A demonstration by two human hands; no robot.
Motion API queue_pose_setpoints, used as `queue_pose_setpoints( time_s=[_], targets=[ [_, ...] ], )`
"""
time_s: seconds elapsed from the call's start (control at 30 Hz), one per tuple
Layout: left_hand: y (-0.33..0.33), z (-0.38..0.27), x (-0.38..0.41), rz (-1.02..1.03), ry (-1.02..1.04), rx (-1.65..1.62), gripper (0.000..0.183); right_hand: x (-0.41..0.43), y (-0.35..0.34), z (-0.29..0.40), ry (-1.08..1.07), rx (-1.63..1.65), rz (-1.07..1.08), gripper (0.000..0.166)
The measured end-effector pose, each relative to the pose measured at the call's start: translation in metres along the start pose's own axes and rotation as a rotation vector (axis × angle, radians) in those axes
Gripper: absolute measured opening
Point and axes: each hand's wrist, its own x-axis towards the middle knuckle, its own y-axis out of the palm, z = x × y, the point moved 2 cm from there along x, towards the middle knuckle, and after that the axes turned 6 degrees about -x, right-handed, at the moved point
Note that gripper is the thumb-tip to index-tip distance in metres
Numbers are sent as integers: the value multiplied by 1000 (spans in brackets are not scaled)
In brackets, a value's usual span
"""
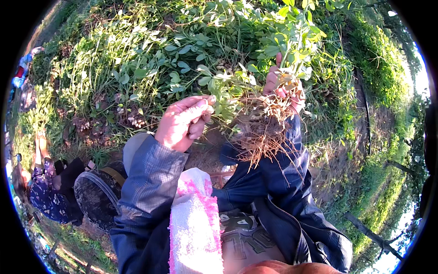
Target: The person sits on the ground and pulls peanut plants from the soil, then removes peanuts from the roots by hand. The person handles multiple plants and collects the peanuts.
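In the head view, my right hand (pixel 285 85) grips the stems of an uprooted peanut plant (pixel 299 41). Its leaves point up and away, while its tangle of roots (pixel 263 137) hangs towards me. Opposite it, to the left, my left hand (pixel 188 120) has its thumb pressed against curled fingers; whether something small is between the fingertips cannot be told. A leafy sprig (pixel 222 99) is just beside those fingertips. Pale peanut pods (pixel 136 121) lie on pulled plants on the ground further left. A pink and white towel (pixel 195 222) hangs down my front.
Heaped peanut plants (pixel 137 54) spread before me. A round dark container (pixel 97 195) stands at my left, close to a crouching person in patterned clothes (pixel 49 195). A thin black pipe (pixel 366 113) runs along the soil on the right. Branches (pixel 369 233) reach in at lower right.
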Motion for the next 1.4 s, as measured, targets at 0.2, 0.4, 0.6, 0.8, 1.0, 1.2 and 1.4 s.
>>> queue_pose_setpoints(
  time_s=[0.2, 0.4, 0.6, 0.8, 1.0, 1.2, 1.4],
  targets=[
    [-56, -48, -162, -234, 430, 153, 28, -48, 3, -8, -44, -17, -144, 40],
    [-193, -62, -402, -1061, 470, 682, 28, -86, 10, -22, -29, -1, -192, 33],
    [-277, -53, -505, -1475, 174, 1286, 46, -96, 11, -44, 3, 4, -208, 29],
    [-117, -59, -321, -954, 794, 1237, 37, -42, 4, -20, 142, -154, 11, 28],
    [94, 21, -157, -186, 887, 1438, 45, -29, 11, -24, 127, -39, -198, 19],
    [140, 44, -66, -90, 950, 1639, 66, -21, 6, -27, -188, -834, -591, 29],
    [108, 40, 23, -82, 557, 1484, 44, -15, 26, -44, -154, -827, -267, 46]
  ],
)
